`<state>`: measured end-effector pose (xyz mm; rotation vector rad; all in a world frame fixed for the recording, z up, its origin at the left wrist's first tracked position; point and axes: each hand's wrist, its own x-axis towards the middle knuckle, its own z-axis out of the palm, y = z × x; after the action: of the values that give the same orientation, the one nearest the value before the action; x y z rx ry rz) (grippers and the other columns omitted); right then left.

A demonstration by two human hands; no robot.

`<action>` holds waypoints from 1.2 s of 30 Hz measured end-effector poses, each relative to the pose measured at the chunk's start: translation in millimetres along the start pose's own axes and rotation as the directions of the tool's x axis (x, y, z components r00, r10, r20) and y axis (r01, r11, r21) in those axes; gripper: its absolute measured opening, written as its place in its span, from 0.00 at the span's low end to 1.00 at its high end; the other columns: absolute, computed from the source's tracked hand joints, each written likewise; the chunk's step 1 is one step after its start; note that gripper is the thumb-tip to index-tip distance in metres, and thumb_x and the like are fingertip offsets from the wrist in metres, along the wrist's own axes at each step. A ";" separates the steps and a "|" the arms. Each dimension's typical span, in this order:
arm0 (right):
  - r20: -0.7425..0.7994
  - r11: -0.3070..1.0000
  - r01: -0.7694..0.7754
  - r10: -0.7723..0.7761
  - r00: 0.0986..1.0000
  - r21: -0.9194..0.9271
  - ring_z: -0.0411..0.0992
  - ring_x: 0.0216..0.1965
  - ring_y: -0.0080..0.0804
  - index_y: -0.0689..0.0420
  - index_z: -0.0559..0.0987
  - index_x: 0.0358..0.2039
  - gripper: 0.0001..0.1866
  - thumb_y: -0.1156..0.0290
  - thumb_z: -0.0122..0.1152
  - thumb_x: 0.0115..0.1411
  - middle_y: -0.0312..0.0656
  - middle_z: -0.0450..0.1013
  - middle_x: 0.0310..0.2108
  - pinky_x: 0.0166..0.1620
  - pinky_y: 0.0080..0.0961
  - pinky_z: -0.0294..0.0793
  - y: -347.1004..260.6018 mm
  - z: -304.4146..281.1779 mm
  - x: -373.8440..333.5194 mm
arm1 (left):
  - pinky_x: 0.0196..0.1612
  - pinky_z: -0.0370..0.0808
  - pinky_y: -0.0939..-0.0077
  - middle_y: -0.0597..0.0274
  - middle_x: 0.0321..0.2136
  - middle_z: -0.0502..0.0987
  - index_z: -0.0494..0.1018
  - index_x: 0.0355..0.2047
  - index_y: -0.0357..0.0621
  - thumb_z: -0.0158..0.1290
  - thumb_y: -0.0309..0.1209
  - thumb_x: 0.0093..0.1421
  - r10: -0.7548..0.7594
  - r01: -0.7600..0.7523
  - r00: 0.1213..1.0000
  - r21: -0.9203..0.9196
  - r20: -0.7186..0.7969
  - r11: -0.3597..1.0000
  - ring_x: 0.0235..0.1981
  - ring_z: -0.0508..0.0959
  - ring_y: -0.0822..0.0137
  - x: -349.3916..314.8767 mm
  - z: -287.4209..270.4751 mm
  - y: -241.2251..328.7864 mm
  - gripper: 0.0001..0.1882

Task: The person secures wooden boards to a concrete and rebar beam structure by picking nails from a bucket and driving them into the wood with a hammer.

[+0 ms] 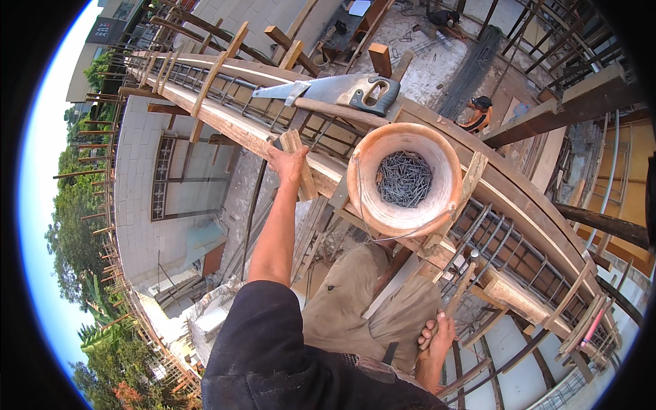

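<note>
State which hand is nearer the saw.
Left. The left hand holds a block just below the saw in view; the right hand, gripping a hammer, is much farther down.

Bucket point(443, 171) (nails point(404, 179) inside) on formwork point(232, 127); handsaw point(324, 93) behind, left; hammer point(460, 290) nearer, right.

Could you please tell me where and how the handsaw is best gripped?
Probably by the dark looped handle of the handsaw, from above on the right: it lies flat with the blade pointing left, and the metal head of a wooden-handled tool seems to overlap the blade.
</note>
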<state>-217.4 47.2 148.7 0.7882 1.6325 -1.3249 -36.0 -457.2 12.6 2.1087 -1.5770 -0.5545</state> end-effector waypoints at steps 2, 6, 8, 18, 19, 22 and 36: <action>0.005 1.000 -0.009 0.009 1.000 -0.005 0.62 0.14 0.19 0.55 0.70 0.50 0.17 0.60 0.58 0.67 0.33 0.66 0.22 0.12 0.18 0.61 -0.2 -0.3 -0.1 | 0.72 0.50 0.55 0.31 0.66 0.56 0.54 0.65 0.29 0.73 0.42 0.39 0.008 -0.006 1.000 0.085 -0.015 0.996 0.69 0.53 0.38 -1.9 -1.1 -0.9 0.58; -0.003 1.000 -0.018 0.018 1.000 -0.018 0.62 0.14 0.19 0.55 0.70 0.50 0.17 0.60 0.58 0.67 0.33 0.66 0.22 0.13 0.17 0.61 -0.9 0.2 -1.4 | 0.73 0.48 0.55 0.28 0.68 0.49 0.48 0.67 0.26 0.74 0.44 0.39 -0.106 0.104 0.994 0.050 0.033 0.993 0.72 0.47 0.38 -6.7 -1.6 1.8 0.64; -0.010 1.000 -0.017 0.017 1.000 -0.021 0.62 0.15 0.18 0.55 0.71 0.50 0.17 0.60 0.58 0.67 0.33 0.66 0.22 0.13 0.18 0.62 -1.7 0.8 -1.7 | 0.73 0.48 0.55 0.28 0.69 0.48 0.46 0.68 0.26 0.74 0.44 0.39 -0.086 0.085 0.995 0.029 0.048 0.996 0.72 0.46 0.38 -8.4 -0.8 3.8 0.66; -0.002 0.998 -0.051 0.051 0.999 0.030 0.62 0.14 0.18 0.53 0.70 0.49 0.17 0.59 0.60 0.67 0.33 0.67 0.23 0.12 0.18 0.62 -2.0 1.1 -0.9 | 0.70 0.58 0.55 0.33 0.66 0.55 0.48 0.69 0.32 0.73 0.38 0.42 -0.067 0.071 0.997 -0.149 0.032 0.986 0.69 0.55 0.42 -20.3 -14.1 22.4 0.61; 0.001 0.999 -0.047 0.047 0.999 0.023 0.62 0.14 0.18 0.53 0.70 0.49 0.16 0.59 0.60 0.67 0.33 0.67 0.23 0.13 0.17 0.62 -2.2 2.1 -2.2 | 0.70 0.58 0.55 0.33 0.66 0.55 0.48 0.69 0.32 0.73 0.38 0.42 -0.064 0.069 0.997 -0.144 0.035 0.987 0.69 0.55 0.42 -16.7 -16.9 19.5 0.61; 0.013 0.999 -0.050 0.050 0.999 -0.005 0.62 0.15 0.18 0.51 0.70 0.47 0.13 0.60 0.58 0.68 0.34 0.67 0.23 0.13 0.18 0.62 -5.0 3.7 -4.2 | 0.66 0.60 0.54 0.36 0.55 0.68 0.66 0.59 0.30 0.70 0.35 0.47 0.232 -0.244 0.952 -0.035 -0.202 0.969 0.61 0.64 0.42 -21.9 -29.5 29.0 0.41; 0.011 0.998 -0.059 0.059 0.998 0.006 0.62 0.14 0.18 0.53 0.70 0.51 0.16 0.61 0.58 0.67 0.33 0.66 0.22 0.13 0.18 0.62 -2.3 0.0 0.0 | 0.38 0.81 0.66 0.57 0.31 0.84 0.84 0.29 0.46 0.54 0.26 0.55 0.512 -0.971 -0.231 -0.232 0.827 -0.063 0.36 0.84 0.55 -134.9 50.7 110.6 0.08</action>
<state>-219.4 46.7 149.7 0.8249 1.5852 -1.2918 -187.0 -360.4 41.1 0.0692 -3.5000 -0.3889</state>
